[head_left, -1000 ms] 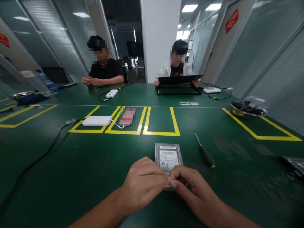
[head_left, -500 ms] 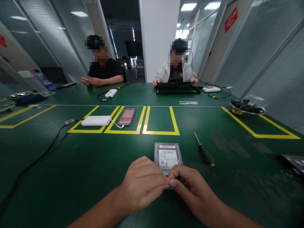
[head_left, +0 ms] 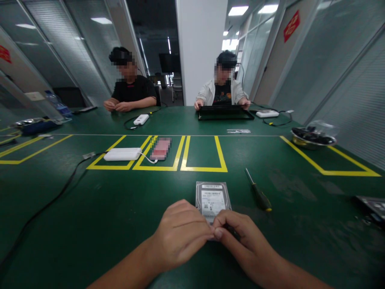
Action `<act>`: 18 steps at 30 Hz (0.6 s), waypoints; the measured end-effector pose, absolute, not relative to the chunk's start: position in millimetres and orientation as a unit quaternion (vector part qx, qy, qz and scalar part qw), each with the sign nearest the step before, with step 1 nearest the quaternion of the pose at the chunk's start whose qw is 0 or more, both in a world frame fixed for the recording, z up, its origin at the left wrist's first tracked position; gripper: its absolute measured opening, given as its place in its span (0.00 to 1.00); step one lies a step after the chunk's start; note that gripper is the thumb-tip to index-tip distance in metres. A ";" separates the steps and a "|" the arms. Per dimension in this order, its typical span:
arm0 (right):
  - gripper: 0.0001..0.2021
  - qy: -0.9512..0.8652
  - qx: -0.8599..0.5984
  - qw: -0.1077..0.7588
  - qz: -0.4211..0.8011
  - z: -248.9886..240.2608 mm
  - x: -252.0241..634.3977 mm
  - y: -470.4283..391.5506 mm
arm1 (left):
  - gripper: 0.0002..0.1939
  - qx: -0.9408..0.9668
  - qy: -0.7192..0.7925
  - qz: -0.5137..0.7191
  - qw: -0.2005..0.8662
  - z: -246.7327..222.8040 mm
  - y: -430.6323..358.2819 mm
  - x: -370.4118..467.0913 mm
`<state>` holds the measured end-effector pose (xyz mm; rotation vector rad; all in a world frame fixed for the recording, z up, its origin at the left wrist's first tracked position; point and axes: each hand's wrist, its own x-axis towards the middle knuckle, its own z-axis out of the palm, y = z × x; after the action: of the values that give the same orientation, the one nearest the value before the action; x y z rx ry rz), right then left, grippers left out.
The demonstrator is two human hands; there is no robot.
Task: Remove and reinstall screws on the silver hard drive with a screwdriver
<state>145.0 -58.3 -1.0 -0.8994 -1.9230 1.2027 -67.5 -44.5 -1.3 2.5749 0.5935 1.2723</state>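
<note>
A green surface (head_left: 129, 200) carries a drive (head_left: 211, 197), its near part hidden behind the fingers (head_left: 194, 228). Right of them lies a screwdriver (head_left: 261, 196) and, farther out and ahead, stands a bowl (head_left: 303, 142). Ahead of the fingers are 3 yellow tape frames (head_left: 204, 169); ahead and leftward lie a white box (head_left: 122, 154), a phone (head_left: 161, 149) and a black cord (head_left: 57, 196).

The hard drive label (head_left: 211, 200) and red signs (head_left: 292, 26) are unreadable.

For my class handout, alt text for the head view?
Left hand and right hand touch fingers over the near end of a hard drive on a table; a screwdriver lies to the right; two people sit opposite.
</note>
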 end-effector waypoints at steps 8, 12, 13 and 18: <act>0.09 -0.742 -0.346 0.347 0.458 -2.1 144.2 -56.3 | 0.07 0.884 0.209 0.409 0.090 2.2 -45.2 -67.8; 0.09 -0.748 -0.347 0.344 0.449 -2.7 144.7 -56.0 | 0.08 0.887 0.209 0.402 0.087 2.5 -45.1 -69.2; 0.09 -0.751 -0.346 0.345 0.444 -3.1 145.0 -56.1 | 0.08 0.887 0.210 0.402 0.089 2.7 -44.8 -69.9; 0.08 -0.772 -0.341 0.351 0.407 -5.0 147.2 -56.3 | 0.07 0.878 0.231 0.405 0.109 8.2 -41.7 -73.6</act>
<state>147.2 -56.3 -5.0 -0.8818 -1.9985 1.0535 -73.6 -41.7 8.2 2.5822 0.6779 1.1893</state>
